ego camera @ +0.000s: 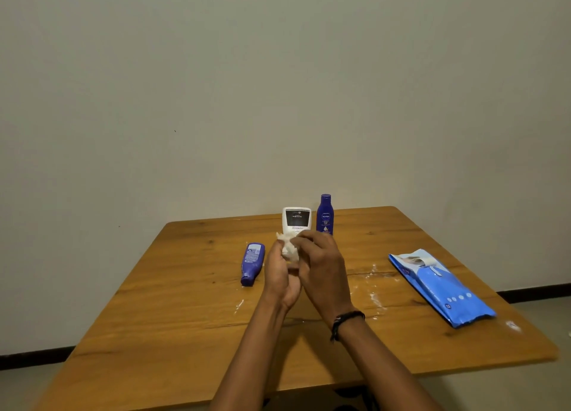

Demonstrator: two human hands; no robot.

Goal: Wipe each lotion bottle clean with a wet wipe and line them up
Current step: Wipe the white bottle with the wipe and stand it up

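Observation:
Both hands meet over the middle of the wooden table [185,318], holding a crumpled white wet wipe [289,249] between them. My left hand [279,274] cups the wipe from below and my right hand [321,268] pinches it from the right. A dark blue lotion bottle [252,264] lies on its side just left of my left hand. Behind the hands a white bottle [296,219] with a black label stands upright. A tall blue Nivea bottle [325,214] stands right beside it.
A blue pack of wet wipes [441,287] lies on the right side of the table, its flap lifted. White smears and spots [375,299] mark the wood between the hands and the pack. A plain wall rises behind the far table edge.

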